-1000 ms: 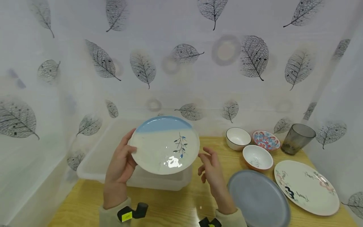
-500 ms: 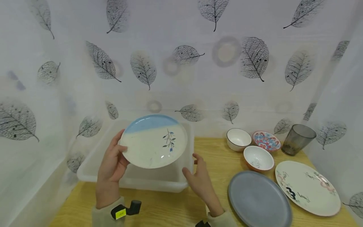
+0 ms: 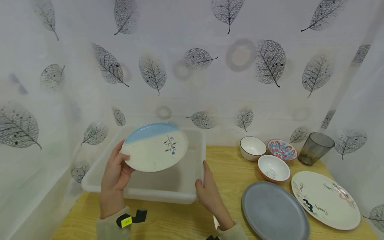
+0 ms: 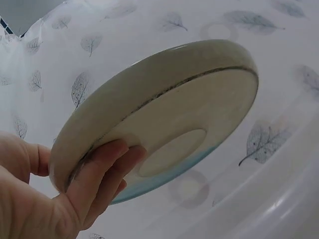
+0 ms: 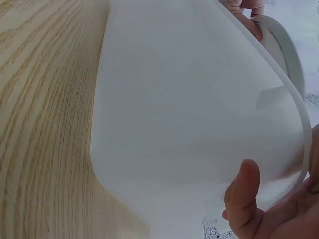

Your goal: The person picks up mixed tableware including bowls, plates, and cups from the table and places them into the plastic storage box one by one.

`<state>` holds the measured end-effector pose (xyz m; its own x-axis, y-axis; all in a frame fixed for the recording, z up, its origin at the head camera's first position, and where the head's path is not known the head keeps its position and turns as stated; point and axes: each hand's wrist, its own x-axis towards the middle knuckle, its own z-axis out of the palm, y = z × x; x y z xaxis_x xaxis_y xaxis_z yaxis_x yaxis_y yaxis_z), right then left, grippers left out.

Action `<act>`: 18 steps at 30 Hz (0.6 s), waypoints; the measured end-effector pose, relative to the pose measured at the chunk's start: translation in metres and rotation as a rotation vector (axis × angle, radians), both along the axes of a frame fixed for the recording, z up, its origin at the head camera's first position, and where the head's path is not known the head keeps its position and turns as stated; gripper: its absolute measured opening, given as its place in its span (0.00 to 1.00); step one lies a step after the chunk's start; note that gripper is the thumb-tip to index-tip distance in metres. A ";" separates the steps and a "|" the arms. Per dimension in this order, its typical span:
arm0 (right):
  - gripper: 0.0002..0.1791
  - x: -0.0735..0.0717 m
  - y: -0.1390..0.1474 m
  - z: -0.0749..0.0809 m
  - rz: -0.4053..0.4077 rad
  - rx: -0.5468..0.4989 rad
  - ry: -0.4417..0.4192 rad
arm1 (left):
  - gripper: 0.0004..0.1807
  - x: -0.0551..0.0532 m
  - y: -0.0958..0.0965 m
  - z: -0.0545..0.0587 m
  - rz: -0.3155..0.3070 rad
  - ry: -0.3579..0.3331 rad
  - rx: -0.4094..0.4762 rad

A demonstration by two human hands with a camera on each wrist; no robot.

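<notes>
Beside the left hand, which pinches its edge, a plate is tilted above the tub, painted face upward, its blue band pointing away; the longer-looking axis goes sideways, toward the right hand, which grips the tub's rim

Pinched at its edge by the left hand, a cream plate (blue-banded, with a leafy sprig), tilted; below, upright and held near a corner by the right hand, a translucent white tub.
</notes>
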<state>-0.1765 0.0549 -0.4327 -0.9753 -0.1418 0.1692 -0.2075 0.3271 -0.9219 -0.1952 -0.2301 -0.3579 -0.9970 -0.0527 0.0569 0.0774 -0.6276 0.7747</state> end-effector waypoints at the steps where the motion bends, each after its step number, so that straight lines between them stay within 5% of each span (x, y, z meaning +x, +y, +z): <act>1: 0.37 0.000 0.000 0.000 0.003 -0.005 0.001 | 0.37 -0.001 -0.001 0.000 0.021 -0.016 -0.013; 9: 0.39 -0.002 0.002 -0.002 -0.034 0.003 0.016 | 0.39 -0.009 -0.013 0.005 0.086 -0.126 -0.142; 18: 0.40 -0.001 0.004 -0.003 -0.033 -0.012 0.003 | 0.41 -0.039 -0.040 0.012 0.065 -0.217 -0.484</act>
<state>-0.1777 0.0588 -0.4361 -0.9789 -0.1078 0.1739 -0.1998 0.3225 -0.9252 -0.2345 -0.2700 -0.3455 -0.9842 -0.1333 -0.1168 -0.0898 -0.1932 0.9770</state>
